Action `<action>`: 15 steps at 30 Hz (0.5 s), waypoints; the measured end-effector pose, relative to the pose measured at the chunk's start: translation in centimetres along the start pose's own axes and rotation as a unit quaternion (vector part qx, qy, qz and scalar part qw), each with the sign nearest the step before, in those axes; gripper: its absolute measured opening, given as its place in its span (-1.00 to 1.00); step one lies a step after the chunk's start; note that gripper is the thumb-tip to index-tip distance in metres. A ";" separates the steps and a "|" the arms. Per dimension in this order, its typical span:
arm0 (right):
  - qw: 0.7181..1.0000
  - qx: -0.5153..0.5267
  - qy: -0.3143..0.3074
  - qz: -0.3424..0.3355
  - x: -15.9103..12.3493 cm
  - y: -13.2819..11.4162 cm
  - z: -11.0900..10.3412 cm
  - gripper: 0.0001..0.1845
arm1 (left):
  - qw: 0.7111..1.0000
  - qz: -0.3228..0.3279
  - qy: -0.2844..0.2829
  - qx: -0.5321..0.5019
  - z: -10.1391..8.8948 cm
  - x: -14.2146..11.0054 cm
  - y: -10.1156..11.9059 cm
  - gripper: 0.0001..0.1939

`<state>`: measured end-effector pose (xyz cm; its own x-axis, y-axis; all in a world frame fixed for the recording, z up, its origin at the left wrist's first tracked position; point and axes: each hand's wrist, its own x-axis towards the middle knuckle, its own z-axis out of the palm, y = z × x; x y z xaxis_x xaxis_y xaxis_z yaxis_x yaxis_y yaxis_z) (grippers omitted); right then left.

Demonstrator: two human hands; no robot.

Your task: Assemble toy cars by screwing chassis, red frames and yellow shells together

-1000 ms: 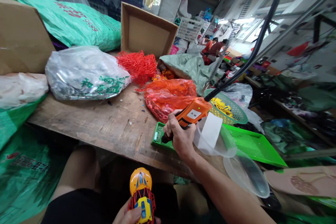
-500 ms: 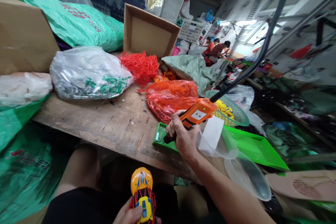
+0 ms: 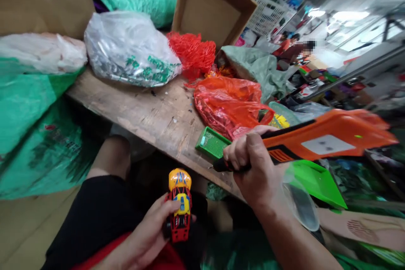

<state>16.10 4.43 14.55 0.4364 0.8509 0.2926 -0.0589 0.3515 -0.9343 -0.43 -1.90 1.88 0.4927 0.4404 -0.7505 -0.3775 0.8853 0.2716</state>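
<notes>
My left hand grips a small toy car, red frame with a yellow and orange body, low over my lap. My right hand is closed around the handle of an orange electric screwdriver, whose black tip points left, just above and to the right of the toy. The tool hovers at the near edge of the wooden table, beside a small green tray.
On the table lie a red plastic bag, red netting, a clear bag with green print, an open cardboard box and green sacks. A bright green tray and clear lid sit at right. People work far back.
The view tilted down. My right hand drew the screwdriver off the table toward me, nearer the toy car. My left hand raised the toy slightly into view.
</notes>
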 end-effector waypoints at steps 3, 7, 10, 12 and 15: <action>0.998 0.003 -0.036 0.051 -2.8 -0.9 0.3 -0.71 | 0.999 0.006 -0.039 0.003 0.1 0.2 -0.2 -0.56; 0.991 0.010 -0.110 0.072 -6.3 -0.9 -0.1 -0.86 | 0.997 0.015 -0.072 0.003 0.1 0.5 -0.6 -0.63; 0.987 0.007 -0.146 0.066 -7.8 -0.6 -0.2 -0.93 | 0.996 0.025 -0.085 0.004 0.3 0.5 -0.8 -0.69; 0.986 0.001 -0.153 0.062 -8.2 -0.4 -0.1 -0.94 | 0.996 0.029 -0.087 0.006 0.4 0.5 -0.9 -0.70; 0.983 -0.044 -0.156 0.084 -8.6 0.0 0.0 -0.88 | 0.996 0.030 -0.082 0.007 0.5 0.3 -0.9 -0.69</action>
<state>12.34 -2.87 12.01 0.1292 0.9772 0.1687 -0.0221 0.1729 -0.9847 0.45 -2.47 1.73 0.5915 0.5099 -0.6246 -0.4000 0.8582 0.3217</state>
